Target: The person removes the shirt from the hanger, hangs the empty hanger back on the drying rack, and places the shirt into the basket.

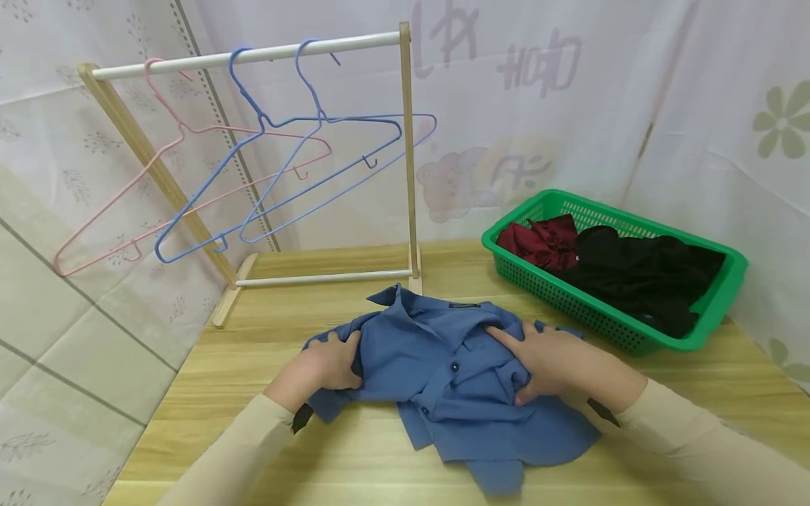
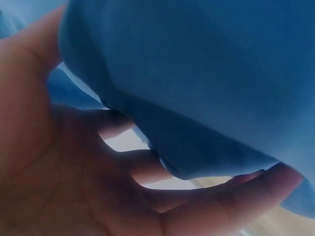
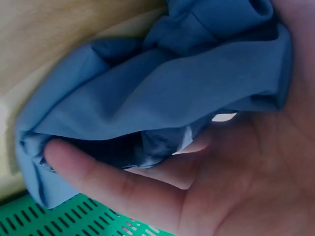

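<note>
A blue button-up shirt (image 1: 405, 358) is bunched on the wooden table, its collar toward the back and dark buttons down the front. My left hand (image 1: 329, 362) grips its left side near the sleeve; in the left wrist view the fingers (image 2: 216, 206) curve under a fold of the blue cloth (image 2: 197, 78). On the other side my right hand (image 1: 547, 358) holds the gathered fabric, thumb toward the front. The right wrist view shows cloth (image 3: 162, 93) bunched between the thumb side and a finger (image 3: 113, 182) running along its edge.
At the back left stands a rack (image 1: 408, 154) of wood and white bars. A pink hanger (image 1: 126, 184) and two blue hangers (image 1: 202, 193) hang from it. A green basket (image 1: 607, 313) at the right contains dark red cloth (image 1: 538, 242) and black cloth (image 1: 645, 274).
</note>
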`<state>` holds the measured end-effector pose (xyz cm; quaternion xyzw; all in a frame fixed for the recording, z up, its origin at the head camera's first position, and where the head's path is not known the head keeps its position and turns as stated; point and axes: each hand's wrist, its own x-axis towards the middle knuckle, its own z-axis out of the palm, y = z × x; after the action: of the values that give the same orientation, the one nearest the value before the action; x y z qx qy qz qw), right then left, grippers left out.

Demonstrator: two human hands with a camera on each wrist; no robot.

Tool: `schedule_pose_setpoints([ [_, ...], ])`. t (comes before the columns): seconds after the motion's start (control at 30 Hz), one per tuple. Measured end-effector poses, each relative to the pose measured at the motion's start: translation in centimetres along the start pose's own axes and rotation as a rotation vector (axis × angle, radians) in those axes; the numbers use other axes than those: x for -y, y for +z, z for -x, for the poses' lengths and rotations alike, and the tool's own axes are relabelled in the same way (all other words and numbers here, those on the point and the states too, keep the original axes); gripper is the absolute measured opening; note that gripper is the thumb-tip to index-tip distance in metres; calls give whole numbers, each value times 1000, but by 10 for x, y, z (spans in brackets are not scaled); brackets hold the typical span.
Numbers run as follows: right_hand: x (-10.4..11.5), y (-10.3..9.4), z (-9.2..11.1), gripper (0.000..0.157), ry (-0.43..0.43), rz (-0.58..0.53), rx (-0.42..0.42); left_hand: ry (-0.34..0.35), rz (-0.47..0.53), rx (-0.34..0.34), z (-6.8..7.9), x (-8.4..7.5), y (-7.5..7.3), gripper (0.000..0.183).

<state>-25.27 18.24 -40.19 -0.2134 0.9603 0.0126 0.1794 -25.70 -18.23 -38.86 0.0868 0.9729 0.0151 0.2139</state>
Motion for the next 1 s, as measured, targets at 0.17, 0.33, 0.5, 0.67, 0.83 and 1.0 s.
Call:
schedule_pose_setpoints([
  [0.17,4,0,-7,122,-26,81,-18,3,19,-9,0,1,-1,94],
  [0.33,10,0,-9,120,-44,123,-24,9,43,-19,1,3,-2,96],
  [0.5,14,0,-7,118,-90,144,-62,47,119,-10,2,3,-5,97],
  [0.67,21,-1,-6,117,-145,131,-94,115,272,7,4,0,-9,103],
  [0.83,28,1,-10,116,-160,114,-99,221,504,42,5,-6,-7,111],
  [1.0,38,1,-13,108,-178,92,-113,331,682,77,3,-13,-2,112],
])
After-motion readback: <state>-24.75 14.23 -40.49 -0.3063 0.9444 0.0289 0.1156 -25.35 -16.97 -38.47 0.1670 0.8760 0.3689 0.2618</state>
